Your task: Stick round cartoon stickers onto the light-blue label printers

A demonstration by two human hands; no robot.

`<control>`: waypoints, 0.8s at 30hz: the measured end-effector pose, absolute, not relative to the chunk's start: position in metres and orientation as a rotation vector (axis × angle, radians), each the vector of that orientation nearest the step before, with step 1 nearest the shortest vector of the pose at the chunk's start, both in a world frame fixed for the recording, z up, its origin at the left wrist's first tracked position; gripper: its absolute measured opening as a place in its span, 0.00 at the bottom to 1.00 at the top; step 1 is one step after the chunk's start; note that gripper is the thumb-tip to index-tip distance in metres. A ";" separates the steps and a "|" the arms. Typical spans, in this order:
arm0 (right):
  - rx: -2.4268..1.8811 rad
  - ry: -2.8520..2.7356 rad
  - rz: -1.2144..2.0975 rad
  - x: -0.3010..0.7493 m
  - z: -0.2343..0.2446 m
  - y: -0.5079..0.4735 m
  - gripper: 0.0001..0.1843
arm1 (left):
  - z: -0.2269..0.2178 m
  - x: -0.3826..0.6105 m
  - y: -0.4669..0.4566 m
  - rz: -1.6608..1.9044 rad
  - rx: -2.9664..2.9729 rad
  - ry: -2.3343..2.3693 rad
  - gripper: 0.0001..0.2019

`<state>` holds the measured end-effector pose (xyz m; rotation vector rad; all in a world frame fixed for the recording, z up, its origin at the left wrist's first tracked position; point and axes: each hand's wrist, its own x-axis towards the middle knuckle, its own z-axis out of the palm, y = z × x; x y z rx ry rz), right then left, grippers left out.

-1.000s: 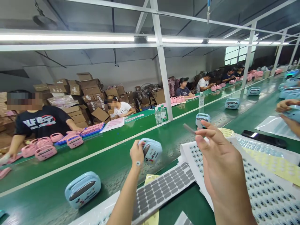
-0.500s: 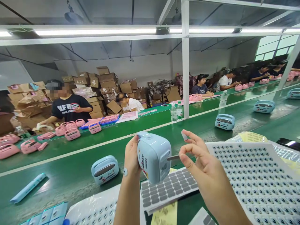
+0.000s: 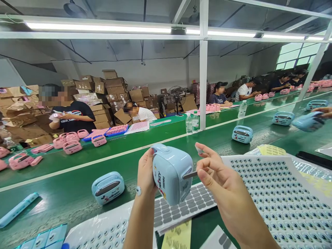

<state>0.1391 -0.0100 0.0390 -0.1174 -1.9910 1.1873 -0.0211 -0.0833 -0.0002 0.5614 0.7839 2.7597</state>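
My left hand [image 3: 146, 173] is wrapped round a light blue, radio-shaped case [image 3: 173, 173] with a top handle and printed MICKEY lettering, held tilted above the bench. A small round sticker [image 3: 138, 190] clings to my left wrist. My right hand [image 3: 215, 173] pinches a thin grey strip [image 3: 190, 175] between thumb and finger; its far end meets the case's side recess. Whether it is a sticker or a tool, I cannot tell. On a raised fingertip of that hand sits a small whitish piece [image 3: 198, 149]. Beneath the case lies a sheet of grey oval stickers [image 3: 199, 200].
A sheet of eye-like stickers [image 3: 280, 193] lies at right, near a black phone [image 3: 315, 162]. Blue cases [image 3: 108, 188] stand along the green belt [image 3: 77, 197]. At far right another person's hand [image 3: 325, 112] holds a blue case. Bottles [image 3: 192, 122] stand beside a white post [image 3: 203, 79].
The view has shifted slightly right. My hands keep their hold, with the strip against the case. Another person's hand with a blue case has appeared at far right.
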 end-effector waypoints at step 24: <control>-0.101 -1.966 1.232 0.140 0.038 -0.011 0.16 | 0.005 -0.015 -0.086 2.759 0.542 0.817 0.28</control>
